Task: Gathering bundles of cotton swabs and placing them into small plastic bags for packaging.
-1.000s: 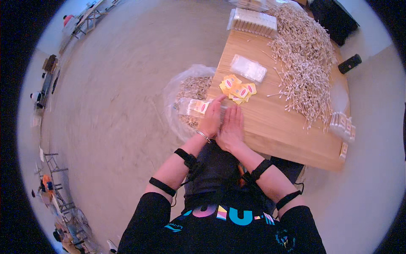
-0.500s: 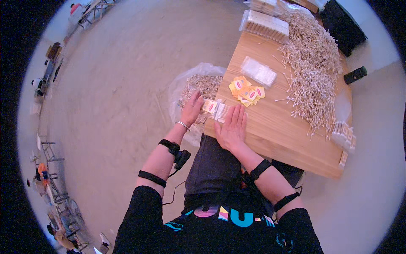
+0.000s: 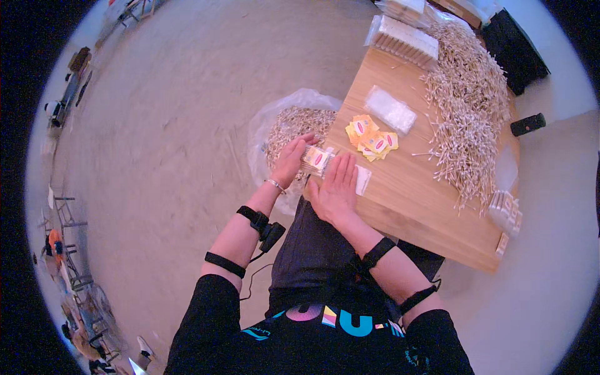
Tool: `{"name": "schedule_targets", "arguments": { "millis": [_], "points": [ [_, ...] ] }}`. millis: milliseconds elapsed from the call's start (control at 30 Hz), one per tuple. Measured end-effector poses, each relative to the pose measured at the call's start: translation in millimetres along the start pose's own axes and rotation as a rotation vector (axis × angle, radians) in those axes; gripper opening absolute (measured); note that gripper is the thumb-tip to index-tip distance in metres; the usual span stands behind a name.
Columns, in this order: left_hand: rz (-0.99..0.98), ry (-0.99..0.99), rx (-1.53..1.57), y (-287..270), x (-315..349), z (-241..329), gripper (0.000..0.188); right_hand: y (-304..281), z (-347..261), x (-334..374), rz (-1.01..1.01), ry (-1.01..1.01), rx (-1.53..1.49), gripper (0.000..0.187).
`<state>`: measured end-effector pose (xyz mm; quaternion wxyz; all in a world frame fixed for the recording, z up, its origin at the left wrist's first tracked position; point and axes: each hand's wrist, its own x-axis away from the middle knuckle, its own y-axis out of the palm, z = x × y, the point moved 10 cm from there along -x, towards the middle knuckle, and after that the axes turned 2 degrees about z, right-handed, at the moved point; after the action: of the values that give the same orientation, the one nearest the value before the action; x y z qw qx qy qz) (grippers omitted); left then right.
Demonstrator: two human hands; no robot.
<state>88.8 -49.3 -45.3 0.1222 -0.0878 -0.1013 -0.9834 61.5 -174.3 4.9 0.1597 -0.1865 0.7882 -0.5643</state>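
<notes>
At the table's left edge, my left hand (image 3: 290,161) curls round the end of a small clear pack of cotton swabs (image 3: 316,160) with a yellow and white card inside. My right hand (image 3: 338,187) lies nearly flat, fingers stretched out, against the pack's other end. A white, clear-edged piece (image 3: 362,180), perhaps a plastic sleeve, pokes out beside its fingers; the rest is hidden under the hand. Just beyond lies a loose pile of yellow and orange cards (image 3: 373,138). Behind the cards is a stack of clear plastic bags (image 3: 390,110).
A large heap of loose cotton swabs (image 3: 465,106) covers the table's right side. Bundled swabs in plastic (image 3: 405,41) sit at the far edge. Finished-looking packs (image 3: 505,209) stand at the right edge. Left of the table, a big plastic bag (image 3: 259,134) holds more swabs.
The swab pack has shifted slightly right, and my left fingers have closed in round its end. My right hand has slid a little left and now covers part of the pack's end.
</notes>
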Motion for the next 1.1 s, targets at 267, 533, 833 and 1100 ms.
{"name": "schedule_targets", "arguments": {
  "millis": [267,533,833,1100],
  "points": [
    [0.015,-0.011,0.042,-2.0,0.2,0.9,0.044,-4.7,0.2,-8.3,0.113,0.016,-0.308,0.073],
    [-0.002,-0.143,0.161,0.9,1.1,-3.6,0.053,-17.9,18.8,-26.1,0.334,0.11,-1.024,0.057],
    [-0.049,-0.117,-0.038,2.9,8.3,2.6,0.053,3.5,-6.8,-32.8,0.316,0.1,-1.148,0.058],
    [0.064,0.062,-0.448,-24.7,-10.6,-17.5,0.046,0.7,-14.5,-36.9,0.396,-0.078,-0.958,0.05]
  ]
}}
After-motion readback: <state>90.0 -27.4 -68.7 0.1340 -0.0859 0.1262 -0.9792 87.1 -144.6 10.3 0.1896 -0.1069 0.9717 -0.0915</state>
